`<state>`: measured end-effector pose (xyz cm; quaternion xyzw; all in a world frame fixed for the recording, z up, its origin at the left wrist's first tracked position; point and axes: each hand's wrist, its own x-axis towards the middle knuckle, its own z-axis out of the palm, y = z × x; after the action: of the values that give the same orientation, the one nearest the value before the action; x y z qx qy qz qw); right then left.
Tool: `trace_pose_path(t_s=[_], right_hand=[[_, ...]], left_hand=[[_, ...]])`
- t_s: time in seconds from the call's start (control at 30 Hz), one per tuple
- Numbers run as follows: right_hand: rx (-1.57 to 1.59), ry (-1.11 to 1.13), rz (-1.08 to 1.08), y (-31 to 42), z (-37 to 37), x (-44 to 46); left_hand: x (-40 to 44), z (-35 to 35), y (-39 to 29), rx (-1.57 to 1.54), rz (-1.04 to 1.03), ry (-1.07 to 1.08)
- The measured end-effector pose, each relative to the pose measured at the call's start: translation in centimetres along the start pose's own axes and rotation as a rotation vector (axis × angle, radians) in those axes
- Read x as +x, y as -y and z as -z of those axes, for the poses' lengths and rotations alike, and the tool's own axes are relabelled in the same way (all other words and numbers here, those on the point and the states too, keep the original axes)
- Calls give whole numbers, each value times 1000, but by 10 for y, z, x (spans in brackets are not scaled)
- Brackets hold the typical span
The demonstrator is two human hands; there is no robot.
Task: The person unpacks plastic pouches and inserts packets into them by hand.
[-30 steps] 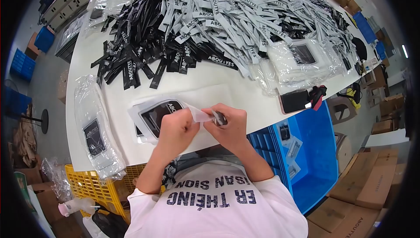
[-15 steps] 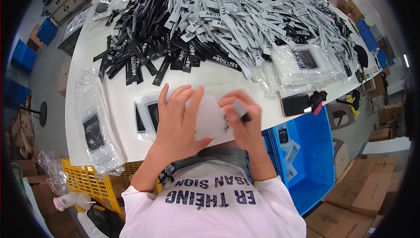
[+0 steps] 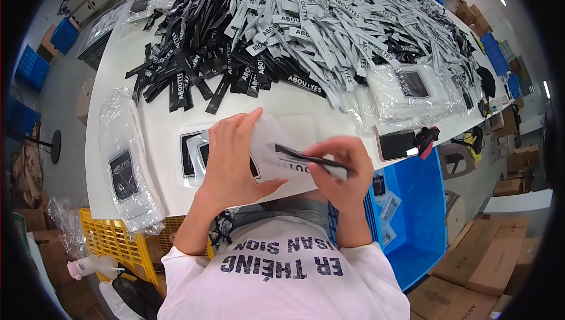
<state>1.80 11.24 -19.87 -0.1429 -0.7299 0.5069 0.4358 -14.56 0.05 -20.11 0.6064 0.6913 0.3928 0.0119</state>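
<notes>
My left hand (image 3: 232, 158) lies over a frosted plastic bag (image 3: 268, 134), fingers stretched out and thumb spread apart along its raised mouth. In my right hand (image 3: 347, 173) a narrow black packet (image 3: 297, 154) and a white printed packet are pinched together, their tips at the bag's mouth. How far the tips reach inside I cannot tell. Beneath and left of my left hand lie more flat bags with black printed labels (image 3: 189, 154), partly covered by the hand.
Black packets (image 3: 194, 61) and white packets (image 3: 312, 20) form a big pile on the white table (image 3: 159, 125). Clear-wrapped bundles (image 3: 126, 167) lie left and right. A phone (image 3: 397, 143) rests by the right edge. Below are a blue bin (image 3: 421, 220) and a yellow crate (image 3: 115, 234).
My right hand has turned the packets to point left, toward the bag's mouth. The bag's upper layer has lifted beside my left fingers, which have drawn closer together.
</notes>
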Motion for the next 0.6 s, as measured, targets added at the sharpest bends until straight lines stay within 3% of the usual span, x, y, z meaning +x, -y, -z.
trace_pose_path(t_s=[0.07,0.1,0.23,0.37,0.47,0.6], right_hand=[[74,114,-241,-5,1,7],[4,159,-210,-11,0,11],[-92,-329,-53,-30,-23,10],[-384,-219,174,-24,-23,12],[-399,3,292,-26,-20,15],[-27,330,50,-19,-18,14]], left_hand=[[-1,-2,-5,42,-54,21],[-3,-4,-5,53,-58,22],[-5,-8,-6,83,-49,15],[-4,-10,-7,113,-3,-21],[-3,-11,-6,117,34,-66],[-3,-14,-4,115,4,-102]])
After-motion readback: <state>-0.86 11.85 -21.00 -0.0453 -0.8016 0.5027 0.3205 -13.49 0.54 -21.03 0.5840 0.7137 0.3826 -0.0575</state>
